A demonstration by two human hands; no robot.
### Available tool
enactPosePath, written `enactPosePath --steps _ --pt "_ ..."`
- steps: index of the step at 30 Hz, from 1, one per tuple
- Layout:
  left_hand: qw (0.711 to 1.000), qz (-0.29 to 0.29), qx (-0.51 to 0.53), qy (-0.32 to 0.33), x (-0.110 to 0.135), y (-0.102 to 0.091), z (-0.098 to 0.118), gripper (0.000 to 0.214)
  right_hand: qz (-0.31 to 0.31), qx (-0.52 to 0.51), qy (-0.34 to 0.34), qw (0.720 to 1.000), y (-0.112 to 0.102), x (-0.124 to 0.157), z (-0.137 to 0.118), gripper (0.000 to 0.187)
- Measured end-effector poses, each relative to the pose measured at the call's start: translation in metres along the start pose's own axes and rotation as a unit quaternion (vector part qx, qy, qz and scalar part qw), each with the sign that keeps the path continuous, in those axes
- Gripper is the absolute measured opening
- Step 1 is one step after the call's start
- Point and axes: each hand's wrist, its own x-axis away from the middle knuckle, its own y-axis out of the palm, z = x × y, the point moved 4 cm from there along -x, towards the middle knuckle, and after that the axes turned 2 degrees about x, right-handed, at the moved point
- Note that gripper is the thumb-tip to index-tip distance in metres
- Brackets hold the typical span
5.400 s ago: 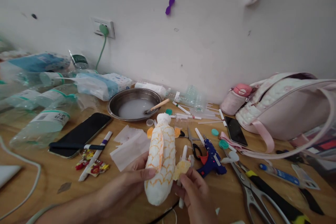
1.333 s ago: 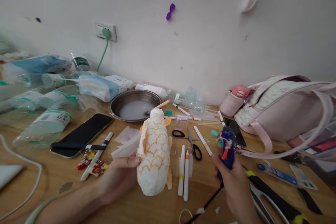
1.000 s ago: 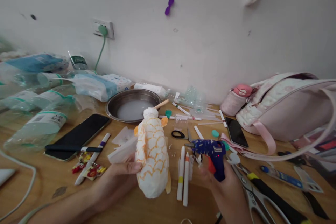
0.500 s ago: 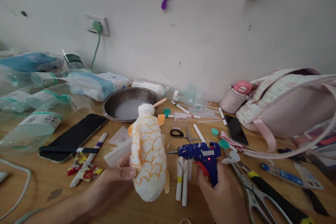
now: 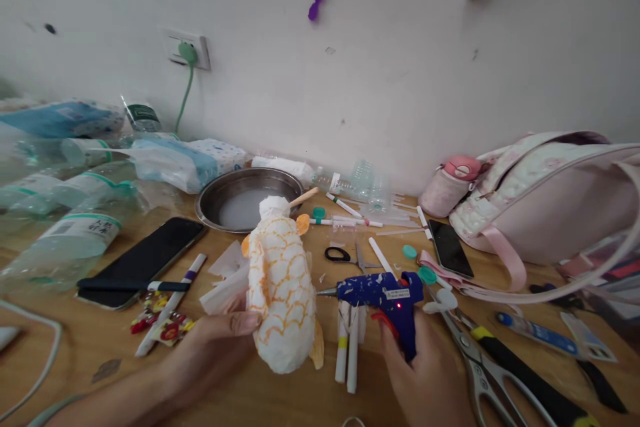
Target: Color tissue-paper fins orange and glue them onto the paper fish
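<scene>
Head view, lower centre: left hand (image 5: 215, 347) grips the paper fish (image 5: 280, 287), seemingly light and crushable, best held gently mid-body; right hand (image 5: 425, 380) is closed around the glue gun (image 5: 385, 293).

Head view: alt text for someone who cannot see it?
The left hand holds a white fish figure with orange scales; the right hand aims a blue glue gun at its side, nozzle not touching. Markers, scissors and a steel bowl lie on the wooden table.

White painted wall (image 5: 400, 47), few dark marks. Socket (image 5: 173, 47) at left, green plug (image 5: 188, 53) in it, cord hanging down. Small purple piece (image 5: 315, 1) stuck high up. Light-brown wooden surface (image 5: 90, 340) below. Soft, even light.
</scene>
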Motion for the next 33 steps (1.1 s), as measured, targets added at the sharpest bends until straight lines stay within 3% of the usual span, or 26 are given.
enactPosePath --steps 6,14,20,25,33 --pt "1.000 0.008 0.017 0.012 -0.002 -0.002 0.001 0.035 0.011 -0.004 -0.026 1.000 -0.001 0.003 0.002 0.030" --pt "0.999 -0.003 0.048 0.017 -0.001 -0.006 0.001 0.033 -0.077 -0.058 0.077 0.992 0.004 0.010 0.000 0.043" --pt "0.998 -0.020 0.051 0.006 0.001 -0.003 0.000 0.030 -0.076 -0.067 0.091 0.991 0.006 0.011 0.001 0.049" --pt "0.999 -0.011 0.040 -0.007 0.005 -0.005 -0.004 0.028 -0.071 -0.072 0.097 0.990 0.005 0.010 0.002 0.045" --pt "0.999 -0.023 0.033 -0.029 0.004 -0.004 -0.005 0.045 -0.084 -0.135 0.141 0.977 0.003 0.007 0.002 0.037"
